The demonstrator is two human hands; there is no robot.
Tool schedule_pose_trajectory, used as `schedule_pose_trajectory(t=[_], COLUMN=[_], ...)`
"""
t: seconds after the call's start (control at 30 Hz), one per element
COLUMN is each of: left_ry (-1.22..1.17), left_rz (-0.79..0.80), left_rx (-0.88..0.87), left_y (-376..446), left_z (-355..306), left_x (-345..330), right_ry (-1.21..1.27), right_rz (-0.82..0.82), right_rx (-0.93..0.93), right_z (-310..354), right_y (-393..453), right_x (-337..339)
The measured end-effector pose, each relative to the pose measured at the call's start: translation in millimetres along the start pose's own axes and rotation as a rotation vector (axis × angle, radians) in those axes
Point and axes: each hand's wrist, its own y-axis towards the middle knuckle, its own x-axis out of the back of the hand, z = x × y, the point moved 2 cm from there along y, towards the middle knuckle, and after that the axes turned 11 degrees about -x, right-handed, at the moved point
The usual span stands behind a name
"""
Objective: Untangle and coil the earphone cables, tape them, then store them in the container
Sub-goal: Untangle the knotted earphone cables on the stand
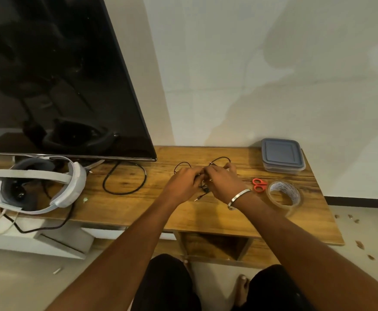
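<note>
earphone cables (202, 167): thin, black, tangled loops | left hand (184, 182); right hand (222, 181): both hands pinching the tangle

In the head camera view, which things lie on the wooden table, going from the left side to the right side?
White headset → loop of black cable → left hand and right hand, both on the earphone cables → red scissors → tape roll. The lidded container stands farther back.
</note>
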Motion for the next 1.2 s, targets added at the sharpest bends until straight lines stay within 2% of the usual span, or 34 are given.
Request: schedule_pose_trajectory(t=[0.17,0.33,0.67,0.73,0.9,1.2], left_ry=[0.012,-0.007,-0.055,-0.048,-0.051,-0.073], left_rz=[-0.021,-0.039,-0.068,-0.062,-0.041,-0.039], left_rx=[0.001,0.016,0.008,0.0,-0.046,-0.039], left_y=[0.9,0.6,-0.8,0.9,10.6,9.5], left_z=[1.6,8.5,9.5,4.5,-7.9,1.9], left_x=[0.6,-0.1,1.7,1.6,4.3,13.2], right_ry=[-0.165,-0.164,-0.175,-0.089,0.014,-0.051], right_rz=[0.026,-0.055,-0.019,-0.017,-0.03,-0.131], right_rx=[-0.024,-0.091,-0.316,-0.293,-0.07,-0.085], right_z=[-10.4,-33.6,-54.1,-46.8,-13.4,-12.7], right_y=[0.6,-3.7,-10.9,-10.8,-5.3,4.0], right_x=[8.9,14.1,5.8,4.3,7.8,18.7])
